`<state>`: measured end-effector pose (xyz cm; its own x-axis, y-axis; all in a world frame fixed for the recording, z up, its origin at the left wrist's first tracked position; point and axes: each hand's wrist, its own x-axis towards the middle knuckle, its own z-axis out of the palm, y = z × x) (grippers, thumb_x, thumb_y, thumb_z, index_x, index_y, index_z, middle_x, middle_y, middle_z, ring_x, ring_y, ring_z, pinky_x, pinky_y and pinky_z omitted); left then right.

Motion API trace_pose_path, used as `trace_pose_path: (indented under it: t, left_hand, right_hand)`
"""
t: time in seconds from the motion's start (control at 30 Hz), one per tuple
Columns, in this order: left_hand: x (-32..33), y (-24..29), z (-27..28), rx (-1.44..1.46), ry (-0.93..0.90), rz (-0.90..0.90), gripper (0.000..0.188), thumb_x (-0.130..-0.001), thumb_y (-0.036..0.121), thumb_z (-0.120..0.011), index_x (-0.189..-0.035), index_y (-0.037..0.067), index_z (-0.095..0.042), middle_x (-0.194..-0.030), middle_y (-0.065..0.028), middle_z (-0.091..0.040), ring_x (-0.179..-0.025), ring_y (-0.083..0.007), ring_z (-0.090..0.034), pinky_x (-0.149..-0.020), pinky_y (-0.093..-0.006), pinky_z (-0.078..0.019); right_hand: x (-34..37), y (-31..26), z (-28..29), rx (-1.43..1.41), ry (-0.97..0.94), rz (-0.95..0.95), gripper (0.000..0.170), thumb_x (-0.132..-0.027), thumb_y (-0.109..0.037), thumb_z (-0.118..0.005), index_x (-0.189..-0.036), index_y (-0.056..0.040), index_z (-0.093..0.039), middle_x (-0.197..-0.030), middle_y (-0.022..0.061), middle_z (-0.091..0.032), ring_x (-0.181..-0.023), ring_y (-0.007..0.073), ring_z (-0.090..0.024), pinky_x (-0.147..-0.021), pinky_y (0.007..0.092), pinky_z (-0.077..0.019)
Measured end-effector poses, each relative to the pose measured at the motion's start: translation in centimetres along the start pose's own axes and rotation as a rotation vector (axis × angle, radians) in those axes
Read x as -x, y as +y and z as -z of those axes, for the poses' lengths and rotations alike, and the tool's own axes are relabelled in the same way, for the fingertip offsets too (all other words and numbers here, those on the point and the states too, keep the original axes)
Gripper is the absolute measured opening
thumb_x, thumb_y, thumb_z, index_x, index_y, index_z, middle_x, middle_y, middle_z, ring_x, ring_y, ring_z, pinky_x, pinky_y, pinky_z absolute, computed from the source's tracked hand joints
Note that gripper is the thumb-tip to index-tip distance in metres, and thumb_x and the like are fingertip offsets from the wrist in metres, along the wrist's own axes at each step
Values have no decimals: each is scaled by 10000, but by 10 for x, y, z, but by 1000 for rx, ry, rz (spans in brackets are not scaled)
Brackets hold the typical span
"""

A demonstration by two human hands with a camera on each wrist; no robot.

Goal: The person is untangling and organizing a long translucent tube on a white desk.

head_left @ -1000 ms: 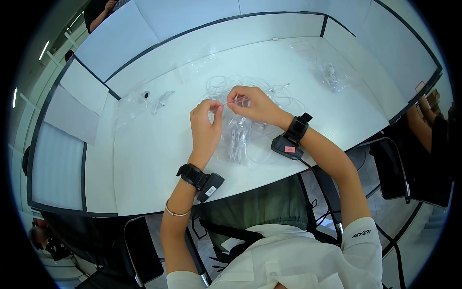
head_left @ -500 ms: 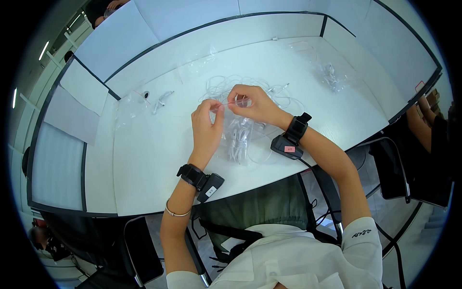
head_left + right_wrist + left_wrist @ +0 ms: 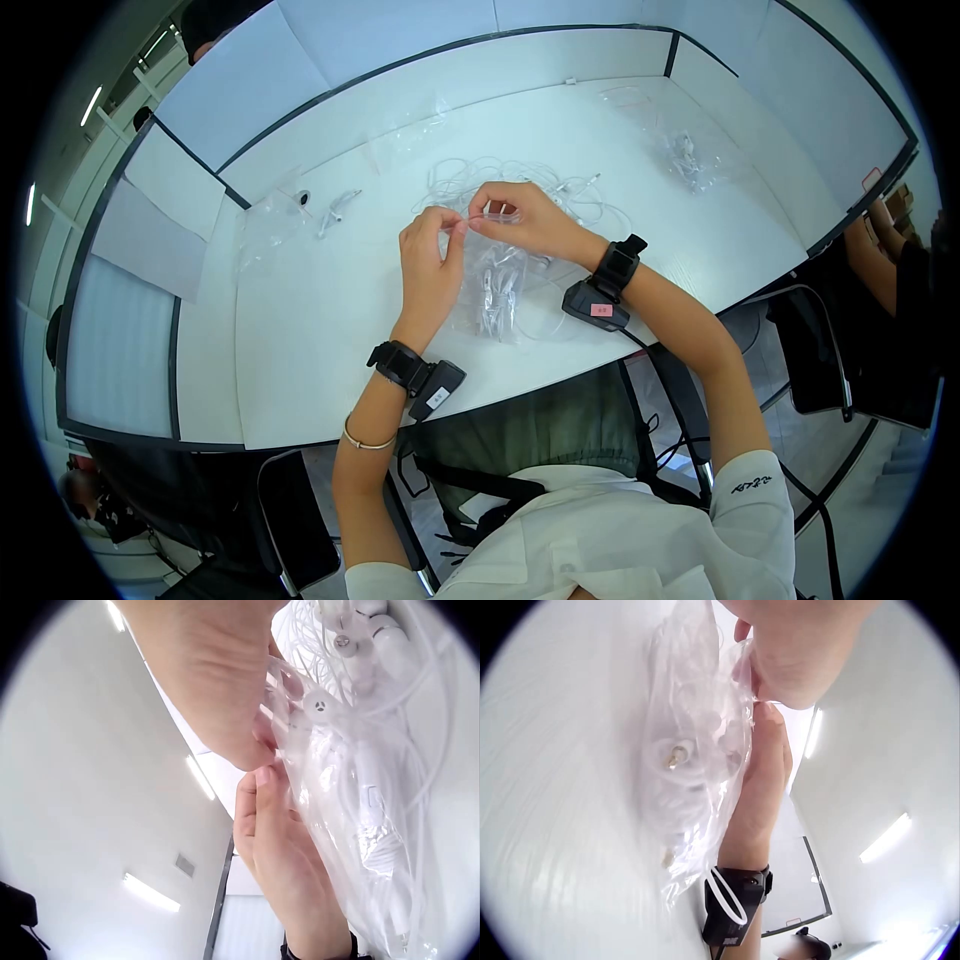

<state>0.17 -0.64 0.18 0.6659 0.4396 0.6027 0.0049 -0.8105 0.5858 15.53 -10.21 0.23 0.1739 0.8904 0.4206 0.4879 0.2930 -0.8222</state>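
Observation:
A clear plastic bag (image 3: 497,290) with a white cable inside hangs below both hands, its top edge pinched between thumb and fingers of the left hand (image 3: 431,262) and of the right hand (image 3: 532,220). The fingertips of the two hands nearly meet at the bag's edge. In the left wrist view a metal plug tip (image 3: 677,756) shows through the bag (image 3: 697,787). Through the bag (image 3: 352,802) in the right wrist view, white cable and plug parts are visible, with the left hand (image 3: 289,855) beside it.
Loose white cables (image 3: 460,175) lie in a tangle behind the hands. Bagged cable (image 3: 688,160) sits at the back right, and a small cable (image 3: 338,210) with clear plastic (image 3: 272,228) at the left. Low partition walls (image 3: 500,62) edge the table.
The right hand's fingertips have shifted slightly left, closer to the left hand's. The left hand has hardly moved, and both keep pinching the bag's edge.

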Motion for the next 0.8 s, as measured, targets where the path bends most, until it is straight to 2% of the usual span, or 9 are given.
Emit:
trace_pose_path:
  t: [0.3,0.53,0.8]
  left_hand:
    - [-1,0,-1,63,69,61,76,-846,72,-573,-867,7,-538,-825,-120,-602,-797,-260,-575,-784,-367,-410]
    - [-1,-1,1,44,53,21,66,-849,61,-562,-873,9,-530,-832,-123,-598,-791,-268,-574,-773,-363,-409]
    - [-1,2,1,48,17,11,87,-865,90,-560,-895,12,-534,-852,-126,-605,-808,-264,-581,-774,-362,-417]
  right_hand:
    - [0,1,0,28,75,59,111,-811,-166,-621,-851,-66,-595,-786,-18,-592,-681,100,-517,-649,260,-405]
    - [-1,-5,0,-28,8,-45,121,-822,-185,-620,-877,-78,-609,-818,-25,-609,-689,84,-509,-621,244,-404]
    - [0,-3,-1,2,32,13,101,-823,-159,-618,-840,-60,-617,-786,-19,-607,-658,83,-510,-608,234,-402]
